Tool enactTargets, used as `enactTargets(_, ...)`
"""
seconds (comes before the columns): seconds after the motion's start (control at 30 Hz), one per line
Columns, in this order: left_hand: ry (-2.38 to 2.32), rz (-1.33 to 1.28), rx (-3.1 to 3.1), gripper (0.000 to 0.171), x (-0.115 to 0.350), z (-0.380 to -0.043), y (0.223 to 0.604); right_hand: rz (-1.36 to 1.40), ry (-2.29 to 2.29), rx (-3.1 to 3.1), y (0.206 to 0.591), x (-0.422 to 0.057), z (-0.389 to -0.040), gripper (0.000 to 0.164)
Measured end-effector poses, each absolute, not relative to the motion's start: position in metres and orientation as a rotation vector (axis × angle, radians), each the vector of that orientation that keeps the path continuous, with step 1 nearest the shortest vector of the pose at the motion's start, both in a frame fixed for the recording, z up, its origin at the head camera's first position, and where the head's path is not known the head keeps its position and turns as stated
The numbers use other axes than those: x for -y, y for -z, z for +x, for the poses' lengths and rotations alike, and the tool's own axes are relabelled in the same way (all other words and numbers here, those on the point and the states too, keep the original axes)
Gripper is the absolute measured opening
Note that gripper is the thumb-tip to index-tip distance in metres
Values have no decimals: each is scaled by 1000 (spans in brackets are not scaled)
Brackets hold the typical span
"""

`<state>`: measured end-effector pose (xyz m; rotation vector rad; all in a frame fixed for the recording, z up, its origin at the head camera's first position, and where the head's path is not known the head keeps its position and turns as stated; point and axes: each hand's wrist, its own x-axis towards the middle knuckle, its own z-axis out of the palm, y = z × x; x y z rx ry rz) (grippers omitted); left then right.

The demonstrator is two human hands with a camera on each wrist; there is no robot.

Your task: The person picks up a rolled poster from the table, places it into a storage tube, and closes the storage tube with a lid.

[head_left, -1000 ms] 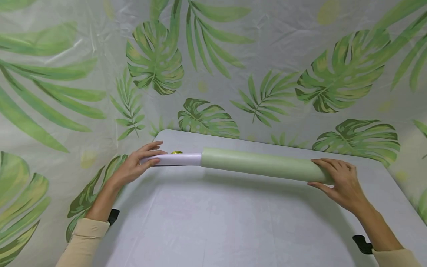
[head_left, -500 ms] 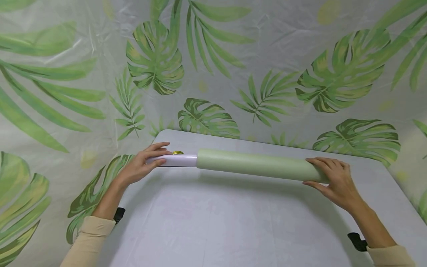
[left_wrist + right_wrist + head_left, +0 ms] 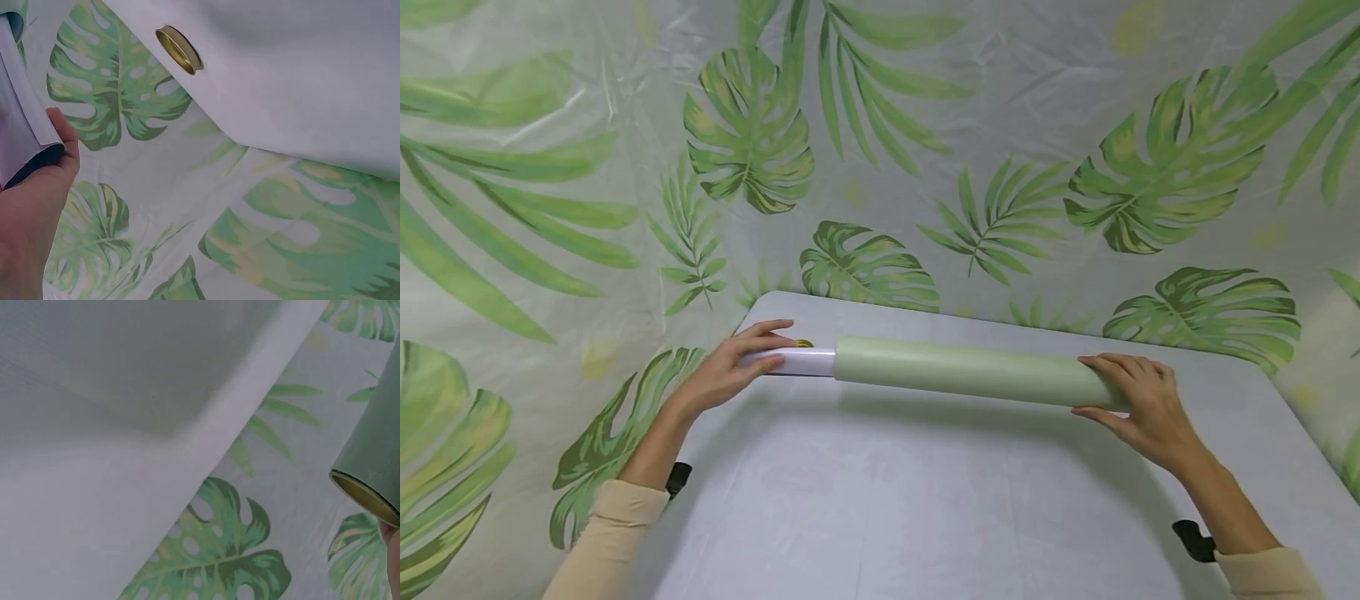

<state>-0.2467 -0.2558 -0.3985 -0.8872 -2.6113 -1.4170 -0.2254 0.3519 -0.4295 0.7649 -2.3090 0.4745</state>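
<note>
A pale green tube (image 3: 962, 368) is held sideways above the white table. A white rolled sheet (image 3: 808, 362) sticks out of its left end; in the left wrist view the roll (image 3: 25, 106) has a dark inside. My left hand (image 3: 718, 375) grips the outer end of the roll, thumb in front and fingers behind. My right hand (image 3: 1146, 412) grips the tube's right end between thumb and fingers. In the right wrist view that tube (image 3: 378, 444) shows a gold rim. How deep the roll reaches inside is hidden.
A gold ring-shaped metal lid (image 3: 179, 50) lies on the table near its far left corner, partly behind my left hand in the head view. The white table (image 3: 925, 500) meets a leaf-patterned plastic sheet (image 3: 880, 167) along its back and sides.
My left hand has moved right with the roll, and my right hand has moved left with the tube. Less of the white roll shows outside the tube now.
</note>
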Motion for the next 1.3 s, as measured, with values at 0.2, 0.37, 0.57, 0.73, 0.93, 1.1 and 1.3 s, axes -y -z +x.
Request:
enactTargets(0.2, 1432, -917, 2571, 28, 249, -249, 399, 780, -483, 2335, 431, -351, -227, 78)
enactTargets(0.37, 1449, -902, 2552, 28, 243, -250, 401, 782, -479, 2354, 433, -348, -227, 87)
enactTargets(0.57, 1511, -906, 2551, 27, 239, -250, 403, 792, -486, 2353, 434, -344, -228, 85)
enactTargets(0.73, 1546, -930, 2544, 27, 235, -250, 405, 794, -485, 2354, 434, -340, -228, 86)
enactTargets(0.93, 1577, -946, 2539, 28, 231, -251, 407, 788, -485, 2343, 435, -338, -228, 84)
enactTargets(1.1, 1588, -939, 2544, 29, 229, -251, 408, 783, -482, 2345, 435, -338, -228, 89)
enactTargets(1.3, 1561, -949, 2544, 29, 227, -252, 409, 772, -432, 2403, 437, -338, -227, 85)
